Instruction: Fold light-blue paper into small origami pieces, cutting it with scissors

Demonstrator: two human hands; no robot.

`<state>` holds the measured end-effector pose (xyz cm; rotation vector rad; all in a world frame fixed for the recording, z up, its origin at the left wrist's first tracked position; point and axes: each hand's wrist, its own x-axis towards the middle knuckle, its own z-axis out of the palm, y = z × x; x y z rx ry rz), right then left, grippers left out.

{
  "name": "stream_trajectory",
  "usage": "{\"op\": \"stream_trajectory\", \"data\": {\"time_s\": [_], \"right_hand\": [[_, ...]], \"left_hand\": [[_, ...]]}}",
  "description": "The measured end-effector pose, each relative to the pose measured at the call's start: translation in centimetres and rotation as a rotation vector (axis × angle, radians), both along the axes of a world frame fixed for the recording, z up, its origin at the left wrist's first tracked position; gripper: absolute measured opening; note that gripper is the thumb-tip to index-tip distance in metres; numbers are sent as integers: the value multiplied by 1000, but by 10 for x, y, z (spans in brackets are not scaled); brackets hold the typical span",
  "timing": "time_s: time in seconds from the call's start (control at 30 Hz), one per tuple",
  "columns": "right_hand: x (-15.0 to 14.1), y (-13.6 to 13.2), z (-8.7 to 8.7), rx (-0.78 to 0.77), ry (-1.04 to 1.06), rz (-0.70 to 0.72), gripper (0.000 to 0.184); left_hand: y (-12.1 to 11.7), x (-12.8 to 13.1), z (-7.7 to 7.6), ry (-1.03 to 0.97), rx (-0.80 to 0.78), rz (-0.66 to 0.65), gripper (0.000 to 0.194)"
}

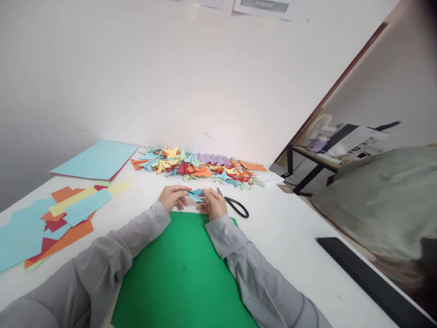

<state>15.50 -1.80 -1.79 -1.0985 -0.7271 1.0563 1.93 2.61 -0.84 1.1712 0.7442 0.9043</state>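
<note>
Between my two hands is a small piece of folded light-blue paper (195, 195), held up over the far edge of a green sheet (184, 269). My left hand (171, 198) pinches its left end between thumb and fingers. At its right end, my right hand (214, 204) grips it the same way. Just right of that hand lies a pair of scissors (238, 207) with black handles, its blades partly hidden behind the fingers. Beyond my hands, a long pile of folded paper pieces (196, 172) in many colours lies along the wall.
Paper scraps and strips (68, 214) cover the table's left side, with light-blue sheets (97, 159) behind them. A white block (269, 179) sits at the pile's right end. A long black bar (367, 278) lies along the right edge. Beyond stands a low table (314, 157) holding a bag.
</note>
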Motion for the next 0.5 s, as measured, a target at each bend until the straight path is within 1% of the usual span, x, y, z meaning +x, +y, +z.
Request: {"op": "stream_trajectory", "data": {"time_s": [0.07,0.2,0.3,0.4,0.5], "right_hand": [[0,0,-1,0,-42,-18,30],[0,0,-4,-6,-111,-48,31],[-1,-2,-2,-4,-172,-62,31],[-3,-5,4,21,-214,-84,33],[-7,-9,8,94,-268,-71,37]], "left_hand": [[1,0,-1,30,7,-14,31],[-2,2,0,109,44,36,33],[-6,4,3,171,101,52,30],[-6,5,2,116,130,93,28],[0,5,-4,21,78,153,33]]}}
